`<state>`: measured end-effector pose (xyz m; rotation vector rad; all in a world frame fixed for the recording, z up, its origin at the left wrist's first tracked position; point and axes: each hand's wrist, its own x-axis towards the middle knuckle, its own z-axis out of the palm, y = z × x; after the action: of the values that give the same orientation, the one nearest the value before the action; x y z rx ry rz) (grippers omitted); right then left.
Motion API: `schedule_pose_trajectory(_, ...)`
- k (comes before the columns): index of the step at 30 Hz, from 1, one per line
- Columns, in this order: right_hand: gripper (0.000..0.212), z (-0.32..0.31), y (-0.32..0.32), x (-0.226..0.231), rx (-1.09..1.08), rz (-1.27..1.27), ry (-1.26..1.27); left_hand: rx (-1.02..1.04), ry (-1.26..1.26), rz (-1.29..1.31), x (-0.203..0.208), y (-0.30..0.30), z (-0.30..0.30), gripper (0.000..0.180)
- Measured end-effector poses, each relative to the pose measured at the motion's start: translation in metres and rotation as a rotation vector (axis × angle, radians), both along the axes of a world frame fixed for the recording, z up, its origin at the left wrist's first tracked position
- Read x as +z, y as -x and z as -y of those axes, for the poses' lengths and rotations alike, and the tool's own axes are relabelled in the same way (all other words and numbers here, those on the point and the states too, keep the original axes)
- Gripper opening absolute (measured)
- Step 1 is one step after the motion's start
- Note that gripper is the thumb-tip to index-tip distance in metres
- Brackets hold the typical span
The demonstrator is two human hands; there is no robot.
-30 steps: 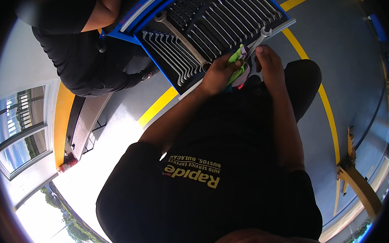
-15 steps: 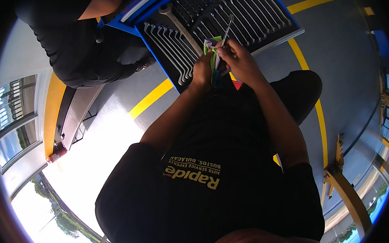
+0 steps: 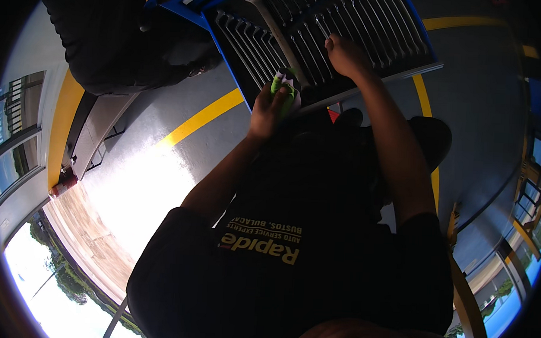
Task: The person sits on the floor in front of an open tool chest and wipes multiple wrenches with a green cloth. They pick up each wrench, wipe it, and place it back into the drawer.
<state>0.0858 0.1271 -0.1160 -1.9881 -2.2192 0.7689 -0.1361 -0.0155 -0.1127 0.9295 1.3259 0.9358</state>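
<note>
My left hand (image 3: pixel 264 115) is closed around a crumpled green and whitish cloth (image 3: pixel 288 90) near the front edge of an open tool drawer (image 3: pixel 401 74). Farther in, over the drawer's right half, my right hand (image 3: pixel 348 59) has its fingers closed on the end of a slim silver wrench (image 3: pixel 322 26). That wrench lies in line with the row of other wrenches, and I cannot tell whether it rests in the tray. A large, dull wrench (image 3: pixel 272 24) slants through the middle of the drawer, just beyond the cloth.
Offset ring wrenches (image 3: pixel 243 44) fill the drawer's left side, and several longer wrenches (image 3: pixel 388 29) its right. Someone in dark trousers (image 3: pixel 119 47) is close by on the left. Yellow lines (image 3: pixel 206 116) mark the grey floor. A yellow post (image 3: pixel 467 304) stands at the lower right.
My right hand has left the cloth and moved forward and right with the wrench, down to the row in the drawer. My left hand, still holding the cloth, has shifted slightly left and nearer.
</note>
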Motion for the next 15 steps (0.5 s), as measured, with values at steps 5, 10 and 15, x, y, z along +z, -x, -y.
schedule_pose_trajectory(5, 0.035, -0.006, 0.013, 0.014, -0.011, 0.125, -0.029, -0.022, -0.018, -0.039, 0.010, 0.006, -0.006, 0.050)
schedule_pose_trajectory(10, 0.036, -0.010, 0.021, 0.021, 0.023, 0.121, -0.016, 0.013, -0.035, -0.068, 0.010, 0.007, -0.012, 0.036)
schedule_pose_trajectory(15, 0.038, -0.018, 0.023, 0.011, -0.055, 0.092, -0.052, -0.022, 0.008, -0.102, 0.012, 0.009, -0.018, 0.043)
